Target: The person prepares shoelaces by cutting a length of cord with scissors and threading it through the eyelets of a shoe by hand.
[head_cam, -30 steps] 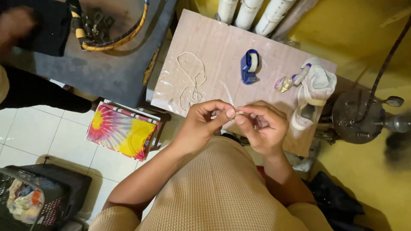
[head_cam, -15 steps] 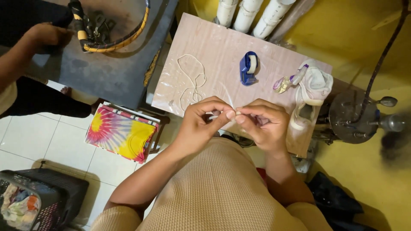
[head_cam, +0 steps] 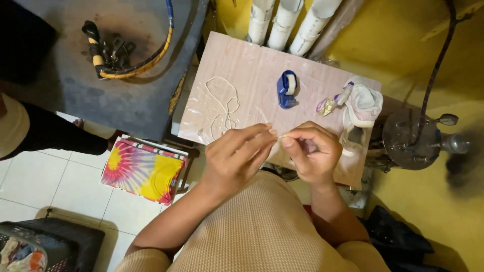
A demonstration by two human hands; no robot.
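Both hands met over the near edge of the counter [head_cam: 312, 55], a pale board wrapped in clear film. The left hand [head_cam: 237, 158] pinched a small pale piece [head_cam: 280, 136] between thumb and forefinger, and the right hand [head_cam: 310, 153] pinched the same piece from the other side, so the fingertips of the two grips nearly touched. The piece sat right between them and was too small to tell what it was.

Just beyond the left hand, a loop of thin white cord [head_cam: 224, 103] lay flat on the counter. Farther off and slightly right stood a blue tape dispenser [head_cam: 287, 89]. To the far right lay a small spray bottle [head_cam: 335, 100] beside a crumpled white cloth [head_cam: 363, 108]. On the floor to the left lay a tie-dye cloth [head_cam: 143, 171].
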